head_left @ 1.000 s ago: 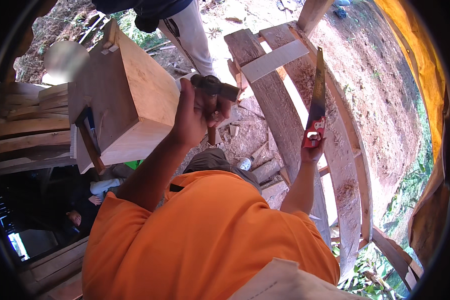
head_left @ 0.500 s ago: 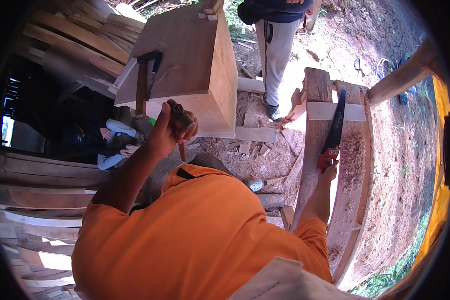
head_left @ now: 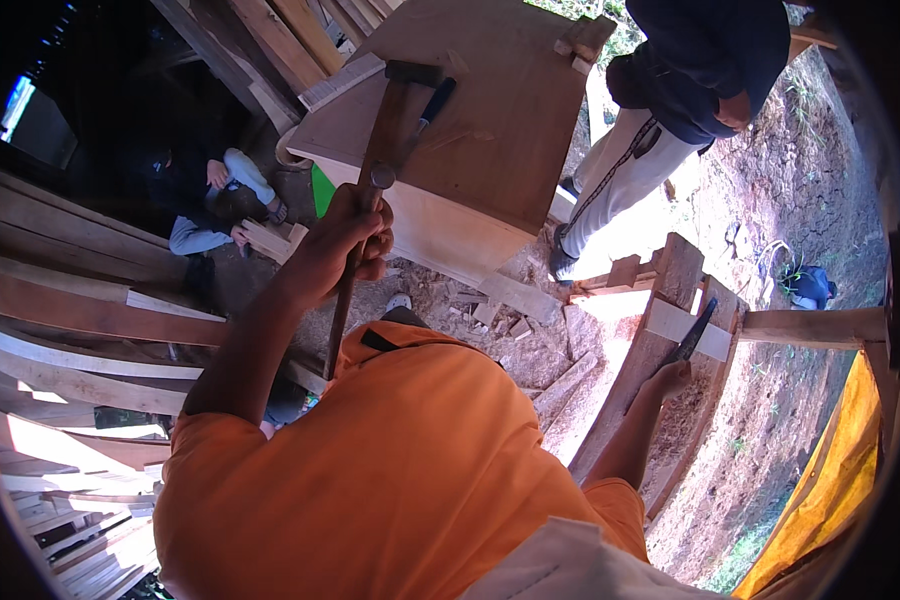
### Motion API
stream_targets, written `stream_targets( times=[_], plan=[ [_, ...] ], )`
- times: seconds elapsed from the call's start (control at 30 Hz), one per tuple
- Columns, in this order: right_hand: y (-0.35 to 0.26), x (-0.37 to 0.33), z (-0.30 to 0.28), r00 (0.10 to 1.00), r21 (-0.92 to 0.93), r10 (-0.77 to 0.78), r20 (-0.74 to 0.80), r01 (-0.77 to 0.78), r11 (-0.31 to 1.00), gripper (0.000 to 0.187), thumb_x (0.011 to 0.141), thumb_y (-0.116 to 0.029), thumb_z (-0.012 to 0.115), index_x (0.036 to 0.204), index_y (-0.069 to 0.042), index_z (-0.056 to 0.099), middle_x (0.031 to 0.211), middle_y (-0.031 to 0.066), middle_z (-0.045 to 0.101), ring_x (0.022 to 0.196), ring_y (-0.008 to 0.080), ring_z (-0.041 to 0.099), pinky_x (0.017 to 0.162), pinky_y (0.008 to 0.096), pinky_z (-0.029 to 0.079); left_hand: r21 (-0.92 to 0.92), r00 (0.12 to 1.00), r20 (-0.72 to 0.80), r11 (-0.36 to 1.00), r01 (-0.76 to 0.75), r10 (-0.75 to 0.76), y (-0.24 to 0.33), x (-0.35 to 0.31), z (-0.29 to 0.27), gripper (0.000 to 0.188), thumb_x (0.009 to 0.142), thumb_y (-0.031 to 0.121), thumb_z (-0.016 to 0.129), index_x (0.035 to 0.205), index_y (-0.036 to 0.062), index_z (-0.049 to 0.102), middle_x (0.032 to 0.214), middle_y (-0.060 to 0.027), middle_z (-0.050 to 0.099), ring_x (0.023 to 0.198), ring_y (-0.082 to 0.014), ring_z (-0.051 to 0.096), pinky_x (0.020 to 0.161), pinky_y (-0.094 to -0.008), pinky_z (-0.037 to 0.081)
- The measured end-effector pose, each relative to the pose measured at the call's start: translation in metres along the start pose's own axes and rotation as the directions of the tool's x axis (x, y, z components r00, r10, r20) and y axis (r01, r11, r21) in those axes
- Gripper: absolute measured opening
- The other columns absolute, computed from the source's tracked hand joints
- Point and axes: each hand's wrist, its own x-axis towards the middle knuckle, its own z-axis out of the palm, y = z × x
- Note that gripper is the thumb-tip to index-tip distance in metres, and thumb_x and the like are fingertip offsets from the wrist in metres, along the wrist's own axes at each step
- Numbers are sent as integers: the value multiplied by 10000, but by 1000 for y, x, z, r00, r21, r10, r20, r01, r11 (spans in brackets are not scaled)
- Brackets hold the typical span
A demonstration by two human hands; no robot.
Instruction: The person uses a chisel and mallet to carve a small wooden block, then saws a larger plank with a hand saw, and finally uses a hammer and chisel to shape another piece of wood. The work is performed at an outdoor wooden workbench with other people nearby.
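Note:
A hammer [head_left: 344, 315] is in my left hand [head_left: 348, 240], gripped close to its round metal head, with the brown handle hanging down past the fist. My right hand [head_left: 668, 380] grips a handsaw [head_left: 694, 332], whose dark blade points away over the plank bench [head_left: 620, 365]; its handle is mostly covered by my fingers. Just beyond my left hand stands a wooden cabinet [head_left: 470, 235]. On its top lie a second hammer [head_left: 388, 110] with a wooden handle and a blue-handled tool [head_left: 437, 103] with a narrow blade. A pale board [head_left: 708, 342] crosses the bench near the saw tip.
A person in grey trousers [head_left: 620, 190] stands beyond the cabinet at the right. Another person [head_left: 205, 200] crouches at the left, a hand near pale wood pieces [head_left: 265, 240]. Stacked planks [head_left: 80, 300] line the left side. Wood offcuts [head_left: 485, 312] litter the ground. A yellow sheet [head_left: 820, 480] hangs at right.
My view has turned, so the cabinet and bench sit differently. My left hand has tilted the hammer, bringing its handle into sight. The saw now appears more edge-on in my right hand.

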Motion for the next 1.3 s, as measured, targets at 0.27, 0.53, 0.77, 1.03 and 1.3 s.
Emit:
stream_targets(
  times=[0.27, 0.53, 0.77, 1.03, 1.3],
  plan=[
    [-499, -359, 153, 75, 620, -774, 629, 552, 557, 377, 919, -423, 680, 956, -52, 737, 736, 47, 677, 661, 109, 626, 622, 280, 496, 67, 976, -88, 978, -196, 201, 19, 5, -126, 351, 1080, 341, 391, 1255, 53, 491, 716, -20, 545, 489, -48, 437, 421, -206, 338],
    [-606, -424, 251, -230, 332, -325, 917, 893, 304, 672, 813, -656, 669, 502, -64, 605, 461, 43, 558, 482, 189, 606, 531, 355, 521, 40, 969, -193, 988, -148, 153, 53, 8, -206, 245, 1053, 253, 497, 1166, 40, 543, 675, 43, 481, 545, -15, 391, 496, -187, 319],
    [-594, -424, 264, 17, 23, -36, 999, 483, 876, 524, 864, -536, 684, 1039, -42, 662, 943, 31, 642, 810, 125, 651, 672, 299, 532, 324, 908, -232, 908, -266, 349, 45, 17, -242, 117, 979, 97, 600, 924, 0, 564, 648, 28, 529, 596, 4, 420, 498, -210, 332],
    [-592, -417, 195, -177, 706, -684, 708, 168, 688, 335, 954, -146, 629, 1261, -32, 557, 1072, 65, 618, 733, 114, 607, 676, 255, 527, 630, 869, -186, 735, -253, 459, 53, 33, -249, 211, 920, 74, 653, 754, 15, 538, 543, 1, 505, 504, -23, 417, 457, -246, 328],
    [-613, -429, 124, -95, 687, -719, 689, -232, 689, 595, 986, -133, 598, 1498, -92, 298, 926, 82, 616, 633, 116, 564, 534, 257, 478, 707, 902, -155, 683, -183, 403, 54, 61, -256, 220, 906, 125, 642, 744, 18, 539, 540, 5, 452, 529, -50, 390, 478, -291, 327]
  ],
)
